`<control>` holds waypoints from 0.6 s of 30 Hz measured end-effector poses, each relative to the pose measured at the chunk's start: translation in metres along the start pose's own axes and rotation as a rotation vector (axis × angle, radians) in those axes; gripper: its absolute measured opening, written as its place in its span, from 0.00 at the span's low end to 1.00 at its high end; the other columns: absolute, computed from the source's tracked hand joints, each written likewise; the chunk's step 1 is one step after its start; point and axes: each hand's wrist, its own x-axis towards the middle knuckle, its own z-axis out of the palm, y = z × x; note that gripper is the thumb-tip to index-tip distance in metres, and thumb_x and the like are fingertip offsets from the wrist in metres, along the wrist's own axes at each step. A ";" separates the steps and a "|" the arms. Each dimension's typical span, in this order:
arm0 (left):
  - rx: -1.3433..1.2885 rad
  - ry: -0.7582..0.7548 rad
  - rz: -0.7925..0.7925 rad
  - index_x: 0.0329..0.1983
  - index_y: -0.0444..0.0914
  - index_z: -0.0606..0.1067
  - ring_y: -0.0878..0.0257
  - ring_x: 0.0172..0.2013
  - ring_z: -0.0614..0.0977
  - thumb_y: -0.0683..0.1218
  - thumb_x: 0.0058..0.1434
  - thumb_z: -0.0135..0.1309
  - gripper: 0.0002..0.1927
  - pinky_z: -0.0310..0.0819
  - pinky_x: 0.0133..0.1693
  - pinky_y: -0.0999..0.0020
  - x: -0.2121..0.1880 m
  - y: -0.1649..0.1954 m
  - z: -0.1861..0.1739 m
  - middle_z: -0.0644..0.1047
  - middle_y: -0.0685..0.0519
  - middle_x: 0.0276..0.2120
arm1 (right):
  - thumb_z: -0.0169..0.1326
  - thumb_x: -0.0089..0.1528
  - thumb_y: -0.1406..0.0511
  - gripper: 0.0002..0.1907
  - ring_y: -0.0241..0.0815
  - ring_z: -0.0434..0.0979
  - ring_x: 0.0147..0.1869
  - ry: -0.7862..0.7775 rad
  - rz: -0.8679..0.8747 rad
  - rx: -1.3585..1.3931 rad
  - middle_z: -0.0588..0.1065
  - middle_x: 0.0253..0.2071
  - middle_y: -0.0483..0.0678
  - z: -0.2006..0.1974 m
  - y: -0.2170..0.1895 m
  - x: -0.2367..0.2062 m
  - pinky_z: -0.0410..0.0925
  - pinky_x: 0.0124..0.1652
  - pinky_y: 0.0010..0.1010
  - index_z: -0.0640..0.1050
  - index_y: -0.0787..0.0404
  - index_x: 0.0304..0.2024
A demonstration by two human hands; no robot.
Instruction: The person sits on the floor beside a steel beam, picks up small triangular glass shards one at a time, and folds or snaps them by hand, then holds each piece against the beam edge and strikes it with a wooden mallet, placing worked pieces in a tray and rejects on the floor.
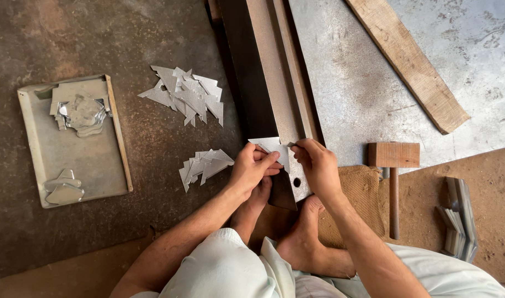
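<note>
Both forearms reach forward, bare; the left hand point(252, 168) and right hand point(317, 165) meet, fingers point(271, 160) curled in a pinch.

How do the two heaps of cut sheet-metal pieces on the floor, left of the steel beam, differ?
The upper heap is larger and spread loosely, its pieces pointing many ways; the lower heap is smaller and fanned in an overlapping stack. The upper heap lies farther from the hands; the lower heap sits just beside the left hand. Both are grey, angular offcuts lying on the dark floor, neither touched by a hand.
</note>
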 end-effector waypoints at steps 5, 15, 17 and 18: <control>-0.010 0.036 0.030 0.44 0.30 0.69 0.57 0.35 0.87 0.41 0.63 0.59 0.13 0.86 0.37 0.64 0.001 0.002 0.007 0.81 0.44 0.35 | 0.57 0.62 0.74 0.04 0.45 0.80 0.36 -0.015 -0.107 -0.096 0.79 0.35 0.50 0.000 0.004 0.000 0.73 0.34 0.37 0.79 0.64 0.40; 0.017 0.064 0.077 0.42 0.30 0.69 0.58 0.35 0.87 0.42 0.62 0.60 0.13 0.86 0.37 0.63 0.002 -0.011 0.017 0.81 0.45 0.34 | 0.56 0.60 0.76 0.08 0.48 0.79 0.37 -0.052 -0.132 -0.208 0.78 0.34 0.50 -0.006 0.019 -0.006 0.72 0.36 0.41 0.79 0.64 0.41; 0.023 0.081 0.075 0.41 0.30 0.69 0.58 0.35 0.87 0.42 0.62 0.60 0.13 0.86 0.37 0.63 0.001 -0.016 0.018 0.81 0.46 0.34 | 0.57 0.61 0.74 0.06 0.46 0.80 0.35 -0.095 -0.062 -0.209 0.78 0.34 0.49 -0.007 0.017 -0.009 0.73 0.35 0.39 0.80 0.61 0.41; 0.016 0.081 0.078 0.41 0.30 0.69 0.58 0.34 0.87 0.42 0.62 0.60 0.13 0.86 0.37 0.63 0.000 -0.018 0.018 0.80 0.46 0.34 | 0.57 0.62 0.73 0.05 0.45 0.80 0.34 -0.122 -0.035 -0.219 0.78 0.34 0.48 -0.007 0.014 -0.015 0.73 0.34 0.38 0.80 0.60 0.40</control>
